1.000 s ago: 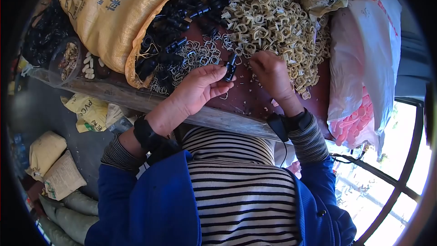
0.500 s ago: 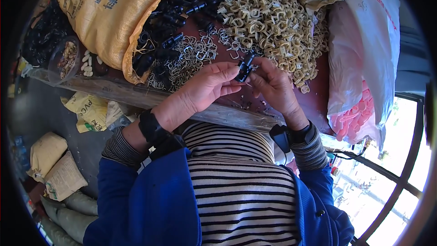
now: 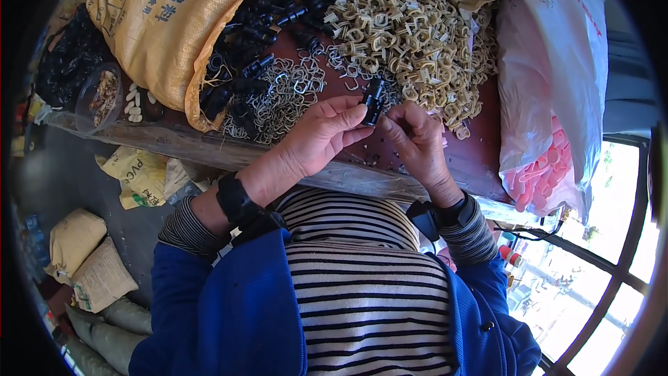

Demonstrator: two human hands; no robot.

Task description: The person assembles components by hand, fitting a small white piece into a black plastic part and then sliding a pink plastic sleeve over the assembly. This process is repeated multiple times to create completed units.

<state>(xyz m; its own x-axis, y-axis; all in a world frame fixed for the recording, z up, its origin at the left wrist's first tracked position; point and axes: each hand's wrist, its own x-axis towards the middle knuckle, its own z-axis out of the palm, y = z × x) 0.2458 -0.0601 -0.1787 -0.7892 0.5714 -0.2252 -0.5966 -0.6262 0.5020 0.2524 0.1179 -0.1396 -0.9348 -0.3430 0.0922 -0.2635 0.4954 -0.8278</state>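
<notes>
My left hand [image 3: 321,132] pinches a black plastic tube-like fitting [image 3: 374,100] between thumb and fingers, holding it tilted above the front of the table. Close to the fitting's lower end is my right hand [image 3: 419,145], thumb and fingers curled together. Whatever is between those fingertips is hidden or too small to make out. Just beyond my hands lie loose U-shaped metal clips [image 3: 289,94]. A large heap of cream-coloured plastic clips [image 3: 410,35] rises behind them, and more black fittings [image 3: 259,31] spill from an orange woven sack [image 3: 163,35].
A white plastic bag with pink plastic pieces [image 3: 543,174] stands at the table's right. To the left are a clear tub [image 3: 97,101], several white oval pieces [image 3: 133,104] and a black bag [image 3: 66,63]. Paper sacks [image 3: 101,275] lie on the floor at left.
My right hand has drawn slightly down and away from the black fitting, which my left hand still holds, now more upright. The whole view has shifted a little.
</notes>
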